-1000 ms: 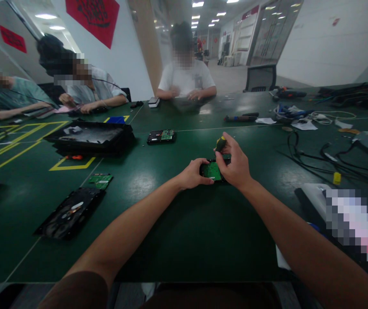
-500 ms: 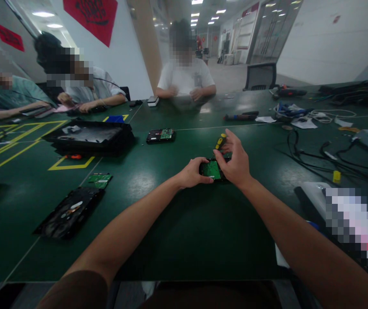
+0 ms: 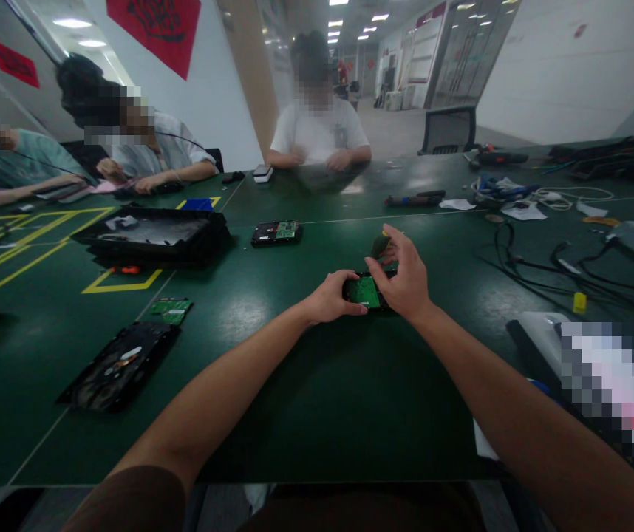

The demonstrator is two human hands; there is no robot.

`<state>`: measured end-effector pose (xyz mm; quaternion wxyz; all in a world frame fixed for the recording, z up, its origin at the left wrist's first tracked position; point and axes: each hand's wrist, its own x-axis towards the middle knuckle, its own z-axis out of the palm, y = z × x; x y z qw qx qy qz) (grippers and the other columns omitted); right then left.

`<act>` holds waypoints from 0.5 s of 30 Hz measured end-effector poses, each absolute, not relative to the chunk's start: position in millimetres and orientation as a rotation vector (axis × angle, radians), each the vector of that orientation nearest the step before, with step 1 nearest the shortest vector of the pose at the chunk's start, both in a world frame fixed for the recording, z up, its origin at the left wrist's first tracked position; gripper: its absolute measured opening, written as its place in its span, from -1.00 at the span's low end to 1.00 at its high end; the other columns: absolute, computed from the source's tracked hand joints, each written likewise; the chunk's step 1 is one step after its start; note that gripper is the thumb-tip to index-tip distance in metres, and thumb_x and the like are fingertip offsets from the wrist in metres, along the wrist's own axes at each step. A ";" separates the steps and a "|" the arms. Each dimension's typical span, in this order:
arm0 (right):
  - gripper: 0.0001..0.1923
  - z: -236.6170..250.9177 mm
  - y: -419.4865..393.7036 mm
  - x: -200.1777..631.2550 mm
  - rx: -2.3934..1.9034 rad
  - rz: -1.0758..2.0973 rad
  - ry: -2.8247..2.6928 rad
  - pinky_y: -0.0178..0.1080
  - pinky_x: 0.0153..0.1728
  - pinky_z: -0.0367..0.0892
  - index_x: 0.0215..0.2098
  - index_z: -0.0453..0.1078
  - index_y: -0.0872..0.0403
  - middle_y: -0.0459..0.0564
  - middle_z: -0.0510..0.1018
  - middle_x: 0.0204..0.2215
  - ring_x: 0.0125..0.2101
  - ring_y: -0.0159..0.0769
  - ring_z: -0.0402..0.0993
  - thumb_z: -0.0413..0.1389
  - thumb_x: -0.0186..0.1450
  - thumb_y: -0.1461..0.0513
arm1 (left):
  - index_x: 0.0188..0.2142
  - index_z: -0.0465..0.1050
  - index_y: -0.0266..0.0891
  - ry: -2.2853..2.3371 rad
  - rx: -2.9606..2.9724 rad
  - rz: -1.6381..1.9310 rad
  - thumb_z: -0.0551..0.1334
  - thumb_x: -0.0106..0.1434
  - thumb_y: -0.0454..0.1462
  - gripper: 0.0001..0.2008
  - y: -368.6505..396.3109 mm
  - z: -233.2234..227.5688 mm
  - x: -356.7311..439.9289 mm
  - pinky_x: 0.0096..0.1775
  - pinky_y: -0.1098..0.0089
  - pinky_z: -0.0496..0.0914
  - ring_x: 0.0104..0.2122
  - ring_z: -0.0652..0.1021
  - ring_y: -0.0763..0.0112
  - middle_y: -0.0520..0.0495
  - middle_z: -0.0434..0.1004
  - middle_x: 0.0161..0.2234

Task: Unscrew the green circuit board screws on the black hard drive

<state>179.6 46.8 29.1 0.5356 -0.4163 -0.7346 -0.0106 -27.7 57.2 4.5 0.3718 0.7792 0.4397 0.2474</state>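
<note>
The right hand has its fingers loosely spread, the index finger lifted and pointing away, while thumb and middle fingers pinch the yellow-and-black handle of a small screwdriver that stands tilted over the far right corner of a hard drive; whether the tip sits in a screw cannot be told, since the hand hides it. The left hand curls around the drive's near left edge, thumb on top beside the green circuit board, pressing it flat on the green table. The drive lies in the middle of the table, straight ahead between both forearms. With so light a pinch on the handle, the screwdriver could tip or slip off the screw and scratch the board, and a loosened screw could roll away on the smooth top. Further left lie an opened drive with its platter showing, a loose green board and a black tray; beyond it another drive rests board-up. To the right, black cables sprawl close enough to catch a stray screw. Other people sit along the far and left sides, hands busy at their own places.
</note>
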 end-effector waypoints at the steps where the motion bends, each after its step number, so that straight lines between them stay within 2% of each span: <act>1: -0.31 29.3 46.7 179.6 -0.990 -0.019 -1.757 0.07 -0.10 0.63 0.44 0.09 -0.13 0.12 0.49 0.15 -0.15 -0.10 0.61 0.16 0.40 0.15 | 0.25 0.36 -0.21 1.131 1.989 0.633 0.56 -0.04 -0.02 -0.10 57.0 4.7 -27.6 0.16 -0.05 0.35 0.10 0.46 -0.03 -0.24 0.43 0.15; 4: -0.31 29.4 46.8 179.0 -0.986 -0.005 -1.765 0.08 -0.08 0.63 0.46 0.05 -0.14 0.12 0.50 0.16 -0.13 -0.10 0.62 0.12 0.42 0.18 | 0.26 0.35 -0.23 1.134 1.990 0.634 0.56 -0.03 -0.03 -0.10 56.7 5.3 -27.4 0.17 -0.06 0.35 0.10 0.46 -0.03 -0.27 0.42 0.16; 10: -0.25 28.4 48.0 178.0 -0.996 -0.020 -1.727 0.07 -0.16 0.64 0.46 0.05 -0.13 0.12 0.50 0.19 -0.16 -0.08 0.63 0.19 0.37 0.15 | 0.24 0.36 -0.26 1.108 2.030 0.642 0.55 -0.03 -0.02 -0.11 57.0 4.8 -27.0 0.20 -0.06 0.31 0.12 0.45 -0.04 -0.27 0.43 0.15; 15: -0.25 28.2 47.0 178.2 -0.966 0.011 -1.761 0.07 -0.02 0.61 0.48 0.01 -0.13 0.11 0.46 0.25 -0.08 -0.08 0.63 0.14 0.39 0.20 | 0.25 0.35 -0.25 1.132 2.002 0.632 0.56 -0.03 -0.02 -0.10 56.7 4.1 -27.2 0.17 -0.06 0.35 0.09 0.47 -0.03 -0.26 0.43 0.14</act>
